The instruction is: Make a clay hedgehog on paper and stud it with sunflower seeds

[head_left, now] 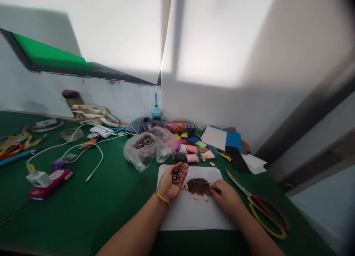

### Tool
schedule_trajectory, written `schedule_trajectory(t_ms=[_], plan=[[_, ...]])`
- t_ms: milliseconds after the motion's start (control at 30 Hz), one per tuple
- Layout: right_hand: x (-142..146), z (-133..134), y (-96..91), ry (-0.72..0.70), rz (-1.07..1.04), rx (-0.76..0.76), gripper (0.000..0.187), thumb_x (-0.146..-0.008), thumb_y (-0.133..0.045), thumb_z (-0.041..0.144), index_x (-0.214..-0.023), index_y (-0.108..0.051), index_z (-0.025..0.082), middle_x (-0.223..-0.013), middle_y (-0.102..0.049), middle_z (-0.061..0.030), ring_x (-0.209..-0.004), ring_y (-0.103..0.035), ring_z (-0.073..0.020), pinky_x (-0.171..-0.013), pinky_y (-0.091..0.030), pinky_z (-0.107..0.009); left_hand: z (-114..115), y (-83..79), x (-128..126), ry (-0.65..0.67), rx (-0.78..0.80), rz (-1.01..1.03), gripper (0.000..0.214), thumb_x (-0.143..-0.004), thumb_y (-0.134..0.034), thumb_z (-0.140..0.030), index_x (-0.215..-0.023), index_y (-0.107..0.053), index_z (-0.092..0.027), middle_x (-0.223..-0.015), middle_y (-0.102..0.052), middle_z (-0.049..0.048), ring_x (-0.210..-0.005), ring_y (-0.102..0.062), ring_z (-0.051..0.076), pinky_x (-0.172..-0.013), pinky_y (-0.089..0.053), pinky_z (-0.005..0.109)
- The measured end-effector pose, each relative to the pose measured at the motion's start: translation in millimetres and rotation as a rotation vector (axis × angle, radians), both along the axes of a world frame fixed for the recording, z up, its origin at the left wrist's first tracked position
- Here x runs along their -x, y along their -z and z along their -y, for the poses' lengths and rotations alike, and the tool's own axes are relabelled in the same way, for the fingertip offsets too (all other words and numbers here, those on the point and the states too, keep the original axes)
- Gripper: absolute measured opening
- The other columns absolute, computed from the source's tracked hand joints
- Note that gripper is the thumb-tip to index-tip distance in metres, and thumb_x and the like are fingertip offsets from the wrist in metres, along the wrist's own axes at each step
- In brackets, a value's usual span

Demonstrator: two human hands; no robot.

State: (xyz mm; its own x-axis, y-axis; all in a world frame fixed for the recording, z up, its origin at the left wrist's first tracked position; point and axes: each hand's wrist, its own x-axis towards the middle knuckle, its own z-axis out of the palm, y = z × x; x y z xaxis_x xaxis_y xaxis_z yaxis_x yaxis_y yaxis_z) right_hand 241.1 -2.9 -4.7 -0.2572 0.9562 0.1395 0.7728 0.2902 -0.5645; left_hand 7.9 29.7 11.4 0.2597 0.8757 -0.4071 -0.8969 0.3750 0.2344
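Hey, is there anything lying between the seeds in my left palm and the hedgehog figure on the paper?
Nothing visible. The left hand cups the seeds right beside the hedgehog figure; only bare white paper lies between them.

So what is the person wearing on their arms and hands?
Both arms are bare, with no sleeves showing and no gloves. The left hand has a thin gold-coloured bangle around its wrist. The right hand shows no ring, watch or band that I can make out.
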Motion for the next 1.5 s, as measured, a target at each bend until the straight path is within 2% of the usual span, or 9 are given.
schedule_trajectory(t_ms=[233, 400, 500, 667, 767, 867, 1033, 1233, 1500], plan=[[7, 5, -12.4, 0.046, 0.000, -0.130, 0.016, -0.080, -0.050, 0.027, -0.086, -0.063, 0.020, -0.080, -0.058, -0.0044, -0.075, -0.055, -0.0184, -0.066, -0.043, -0.029, 2, 0.8, -3, 0.081, -0.080, 0.055, 0.022, -0.083, -0.051, -0.020, -0.101, -0.059, -0.009, -0.115, -0.060, 0.0165, -0.112, -0.054, 0.028, -0.086, -0.052, 0.037], [46, 14, -38.5, -0.126, -0.051, -0.227, 0.016, -0.085, -0.048, 0.024, -0.087, -0.064, 0.023, -0.083, -0.059, -0.0039, -0.082, -0.054, -0.0179, -0.073, -0.042, -0.029, 8, -0.4, -7, 0.194, -0.140, 0.089, 0.026, -0.086, -0.049, -0.025, -0.107, -0.057, -0.013, -0.121, -0.057, 0.0141, -0.115, -0.052, 0.026, -0.086, -0.050, 0.037], [73, 10, -43.5, -0.172, -0.051, -0.269, 0.016, -0.083, -0.051, 0.020, -0.091, -0.064, 0.023, -0.087, -0.060, -0.0041, -0.086, -0.053, -0.0186, -0.076, -0.042, -0.030, 12, -5.7, -8, 0.217, -0.162, 0.077, 0.027, -0.087, -0.045, -0.027, -0.107, -0.058, -0.013, -0.118, -0.059, 0.0145, -0.109, -0.057, 0.025, -0.081, -0.051, 0.034], [93, -1, -43.2, -0.180, -0.048, -0.264, 0.010, -0.078, -0.054, 0.016, -0.078, -0.063, 0.021, -0.086, -0.061, -0.0036, -0.086, -0.052, -0.0182, -0.077, -0.041, -0.030, 14, -11.5, -6, 0.252, -0.184, 0.046, 0.030, -0.089, -0.040, -0.028, -0.106, -0.059, -0.011, -0.109, -0.064, 0.0162, -0.081, -0.066, 0.019, -0.064, -0.052, 0.026], [86, -5, -46.3, -0.119, -0.153, -0.196, 0.013, -0.081, -0.049, 0.019, -0.082, -0.062, 0.021, -0.084, -0.062, -0.0020, -0.081, -0.054, -0.0162, -0.072, -0.042, -0.027, 13, -9.4, -6, 0.247, -0.176, 0.084, 0.029, -0.089, -0.040, -0.026, -0.105, -0.059, -0.011, -0.108, -0.064, 0.0153, -0.082, -0.066, 0.019, -0.064, -0.053, 0.027], [62, -11, -45.1, 0.048, -0.280, -0.120, 0.016, -0.084, -0.046, 0.028, -0.087, -0.059, 0.021, -0.079, -0.063, -0.0009, -0.070, -0.055, -0.0147, -0.064, -0.042, -0.025, 9, -6.2, -5, 0.140, -0.131, 0.127, 0.026, -0.088, -0.041, -0.024, -0.101, -0.060, -0.009, -0.109, -0.063, 0.0165, -0.101, -0.061, 0.024, -0.081, -0.052, 0.036], [9, -12, -21.8, 0.199, -0.375, -0.005, 0.026, -0.080, -0.048, 0.038, -0.092, -0.061, 0.019, -0.085, -0.066, -0.0051, -0.076, -0.061, -0.0193, -0.069, -0.047, -0.030, 1, -5.1, 2, -0.021, -0.101, 0.127, 0.023, -0.087, -0.043, -0.019, -0.098, -0.060, -0.009, -0.111, -0.061, 0.0177, -0.114, -0.053, 0.027, -0.090, -0.049, 0.040], [-16, 6, 7.6, 0.162, -0.356, 0.133, 0.024, -0.073, -0.054, 0.036, -0.089, -0.064, 0.020, -0.084, -0.069, -0.0041, -0.078, -0.063, -0.0206, -0.072, -0.049, -0.031, -2, -4.2, 4, -0.065, -0.079, 0.068, 0.021, -0.086, -0.043, -0.018, -0.094, -0.060, -0.009, -0.108, -0.063, 0.0179, -0.111, -0.055, 0.027, -0.088, -0.051, 0.040], [-11, 9, 3.5, 0.046, -0.143, 0.041, 0.022, -0.077, -0.048, 0.029, -0.085, -0.067, 0.023, -0.091, -0.066, -0.0050, -0.089, -0.059, -0.0210, -0.083, -0.045, -0.033, -5, -2.0, 4, -0.085, -0.055, 0.032, 0.021, -0.086, -0.042, -0.017, -0.092, -0.061, -0.009, -0.104, -0.064, 0.0176, -0.107, -0.058, 0.026, -0.086, -0.052, 0.040]])
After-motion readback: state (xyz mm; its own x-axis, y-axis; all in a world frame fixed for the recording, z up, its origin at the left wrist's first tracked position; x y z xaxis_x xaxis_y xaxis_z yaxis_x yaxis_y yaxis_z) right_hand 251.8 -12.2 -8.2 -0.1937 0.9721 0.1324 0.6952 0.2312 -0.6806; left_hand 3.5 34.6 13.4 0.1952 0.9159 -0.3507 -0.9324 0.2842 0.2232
